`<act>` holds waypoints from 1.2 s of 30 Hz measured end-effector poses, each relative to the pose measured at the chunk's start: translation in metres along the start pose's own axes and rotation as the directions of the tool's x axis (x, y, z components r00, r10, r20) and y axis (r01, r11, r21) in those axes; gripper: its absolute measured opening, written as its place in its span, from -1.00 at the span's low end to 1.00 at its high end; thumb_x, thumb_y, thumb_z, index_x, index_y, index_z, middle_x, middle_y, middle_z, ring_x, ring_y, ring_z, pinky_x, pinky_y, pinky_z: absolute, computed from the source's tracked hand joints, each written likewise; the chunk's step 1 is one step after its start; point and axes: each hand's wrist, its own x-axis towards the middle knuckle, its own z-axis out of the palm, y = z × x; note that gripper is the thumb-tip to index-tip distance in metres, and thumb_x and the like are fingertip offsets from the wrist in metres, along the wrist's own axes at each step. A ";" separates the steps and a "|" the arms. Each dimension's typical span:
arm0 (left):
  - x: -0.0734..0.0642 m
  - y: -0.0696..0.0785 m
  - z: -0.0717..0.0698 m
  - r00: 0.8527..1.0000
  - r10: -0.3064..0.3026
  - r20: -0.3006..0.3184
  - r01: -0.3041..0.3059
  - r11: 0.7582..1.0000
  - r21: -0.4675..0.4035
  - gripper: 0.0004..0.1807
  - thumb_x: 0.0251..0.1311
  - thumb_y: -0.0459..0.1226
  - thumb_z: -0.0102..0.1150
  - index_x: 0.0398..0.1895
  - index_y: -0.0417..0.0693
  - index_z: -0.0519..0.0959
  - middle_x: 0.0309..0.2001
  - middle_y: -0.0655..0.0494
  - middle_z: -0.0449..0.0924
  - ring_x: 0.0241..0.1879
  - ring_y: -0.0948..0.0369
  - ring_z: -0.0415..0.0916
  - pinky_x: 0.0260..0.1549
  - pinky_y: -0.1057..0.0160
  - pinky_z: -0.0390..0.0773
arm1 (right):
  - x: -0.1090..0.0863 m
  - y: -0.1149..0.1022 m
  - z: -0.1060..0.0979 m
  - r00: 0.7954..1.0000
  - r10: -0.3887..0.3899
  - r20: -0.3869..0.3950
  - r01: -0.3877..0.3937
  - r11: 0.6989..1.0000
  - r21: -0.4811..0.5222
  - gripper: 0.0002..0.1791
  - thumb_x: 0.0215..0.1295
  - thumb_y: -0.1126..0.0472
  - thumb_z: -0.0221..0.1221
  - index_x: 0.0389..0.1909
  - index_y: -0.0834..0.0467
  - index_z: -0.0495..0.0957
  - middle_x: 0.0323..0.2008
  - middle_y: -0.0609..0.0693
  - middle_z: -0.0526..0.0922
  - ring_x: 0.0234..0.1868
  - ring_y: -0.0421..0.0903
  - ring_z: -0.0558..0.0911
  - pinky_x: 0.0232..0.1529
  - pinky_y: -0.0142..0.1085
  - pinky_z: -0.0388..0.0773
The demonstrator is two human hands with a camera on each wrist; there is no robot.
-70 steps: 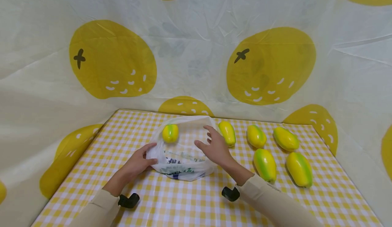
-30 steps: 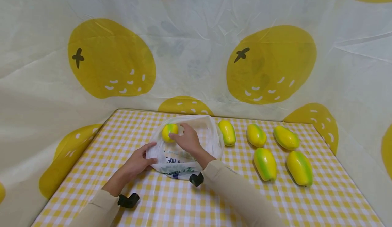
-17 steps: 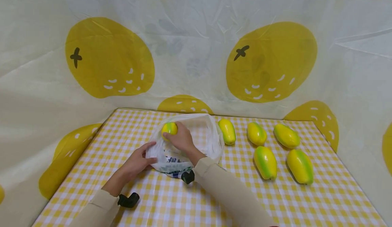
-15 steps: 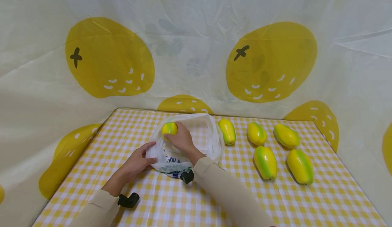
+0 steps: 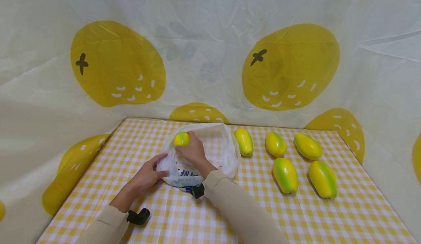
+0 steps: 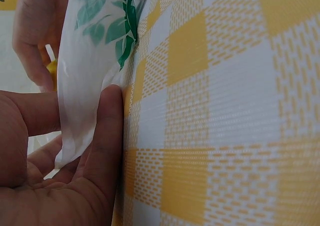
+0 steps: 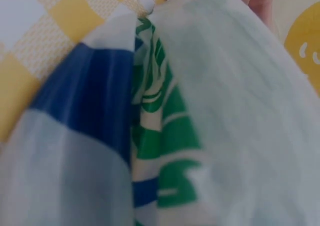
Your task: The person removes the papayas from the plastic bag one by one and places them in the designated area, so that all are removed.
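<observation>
A white plastic bag [image 5: 231, 160] with green and blue print lies on the table, its mouth spread open. My left hand [image 5: 148, 174] holds the bag's left edge, which runs between thumb and fingers in the left wrist view [image 6: 82, 116]. Inside the bag at the back left is a yellow papaya with a green stripe [image 5: 181, 139]. My right hand [image 5: 193, 149] reaches into the bag and grips this papaya from its right side, thumb in front; the far fingers are hidden. Printed plastic [image 7: 240, 110] fills most of the right wrist view, hiding the papaya there.
Several more papayas stand right of the bag: one beside its edge [image 5: 244, 142], others farther right, such as a front one [image 5: 285, 175] and a far-right one [image 5: 322, 179]. A yellow-and-white checked cloth [image 5: 184, 222] covers the table; a fruit-printed curtain [image 5: 204, 68] hangs behind.
My right hand has moved left from above the bag's right side, down to the papaya inside, and closed its grip around it. The left hand has stayed at the bag's edge.
</observation>
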 end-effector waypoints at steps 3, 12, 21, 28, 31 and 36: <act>0.000 0.000 0.000 1.000 0.000 -0.005 0.000 1.000 0.008 -0.20 0.38 -0.41 0.24 0.64 0.03 0.17 0.46 -0.25 0.37 0.12 0.10 0.53 -0.11 0.23 0.67 | 0.000 0.000 0.000 1.000 0.002 -0.002 -0.002 1.000 0.003 -0.24 0.21 0.10 0.45 0.41 0.11 0.40 0.21 0.11 0.66 0.11 0.07 0.65 0.28 -0.05 0.60; 0.000 0.000 0.003 1.000 0.006 -0.017 -0.005 0.999 0.032 -0.20 0.38 -0.40 0.25 0.64 0.03 0.19 0.45 -0.24 0.40 0.13 0.09 0.53 -0.11 0.24 0.67 | 0.000 0.002 0.002 1.000 0.007 -0.020 -0.007 1.000 -0.023 -0.23 0.21 -0.02 0.47 0.39 0.10 0.41 0.14 0.10 0.69 0.02 0.04 0.67 0.17 -0.08 0.66; -0.001 0.001 0.003 1.000 -0.004 -0.026 0.005 0.999 0.036 -0.20 0.37 -0.40 0.26 0.63 0.03 0.19 0.45 -0.25 0.39 0.14 0.08 0.52 -0.11 0.25 0.67 | -0.005 -0.002 -0.003 0.999 0.036 -0.028 -0.038 0.997 -0.061 -0.27 0.27 0.01 0.43 0.41 0.05 0.41 0.19 0.07 0.67 0.09 0.06 0.65 0.24 -0.05 0.63; -0.001 0.000 0.003 1.000 0.004 -0.024 -0.003 0.999 0.041 -0.19 0.37 -0.39 0.26 0.63 0.02 0.18 0.46 -0.27 0.37 0.18 0.05 0.51 -0.10 0.25 0.67 | -0.012 -0.001 -0.014 0.999 0.041 -0.025 -0.043 0.996 -0.075 -0.21 0.22 0.02 0.44 0.46 0.06 0.41 0.23 0.07 0.65 0.09 0.07 0.63 0.23 -0.03 0.61; -0.001 0.000 0.004 1.000 0.001 -0.029 0.000 0.999 0.043 -0.19 0.37 -0.39 0.26 0.64 0.02 0.18 0.46 -0.27 0.37 0.19 0.04 0.51 -0.09 0.24 0.67 | -0.017 -0.003 -0.022 1.000 0.017 -0.015 -0.018 0.998 -0.061 -0.22 0.20 0.03 0.45 0.43 0.08 0.43 0.21 0.08 0.66 0.07 0.07 0.63 0.20 -0.03 0.60; -0.001 0.001 0.004 1.000 0.010 -0.024 -0.009 0.999 0.046 -0.18 0.37 -0.39 0.27 0.64 -0.01 0.17 0.47 -0.32 0.34 0.21 0.00 0.50 -0.12 0.26 0.66 | -0.025 -0.007 -0.036 1.000 0.003 0.002 -0.003 0.998 -0.058 -0.22 0.18 0.03 0.47 0.42 0.07 0.45 0.21 0.09 0.66 0.08 0.10 0.62 0.18 0.00 0.59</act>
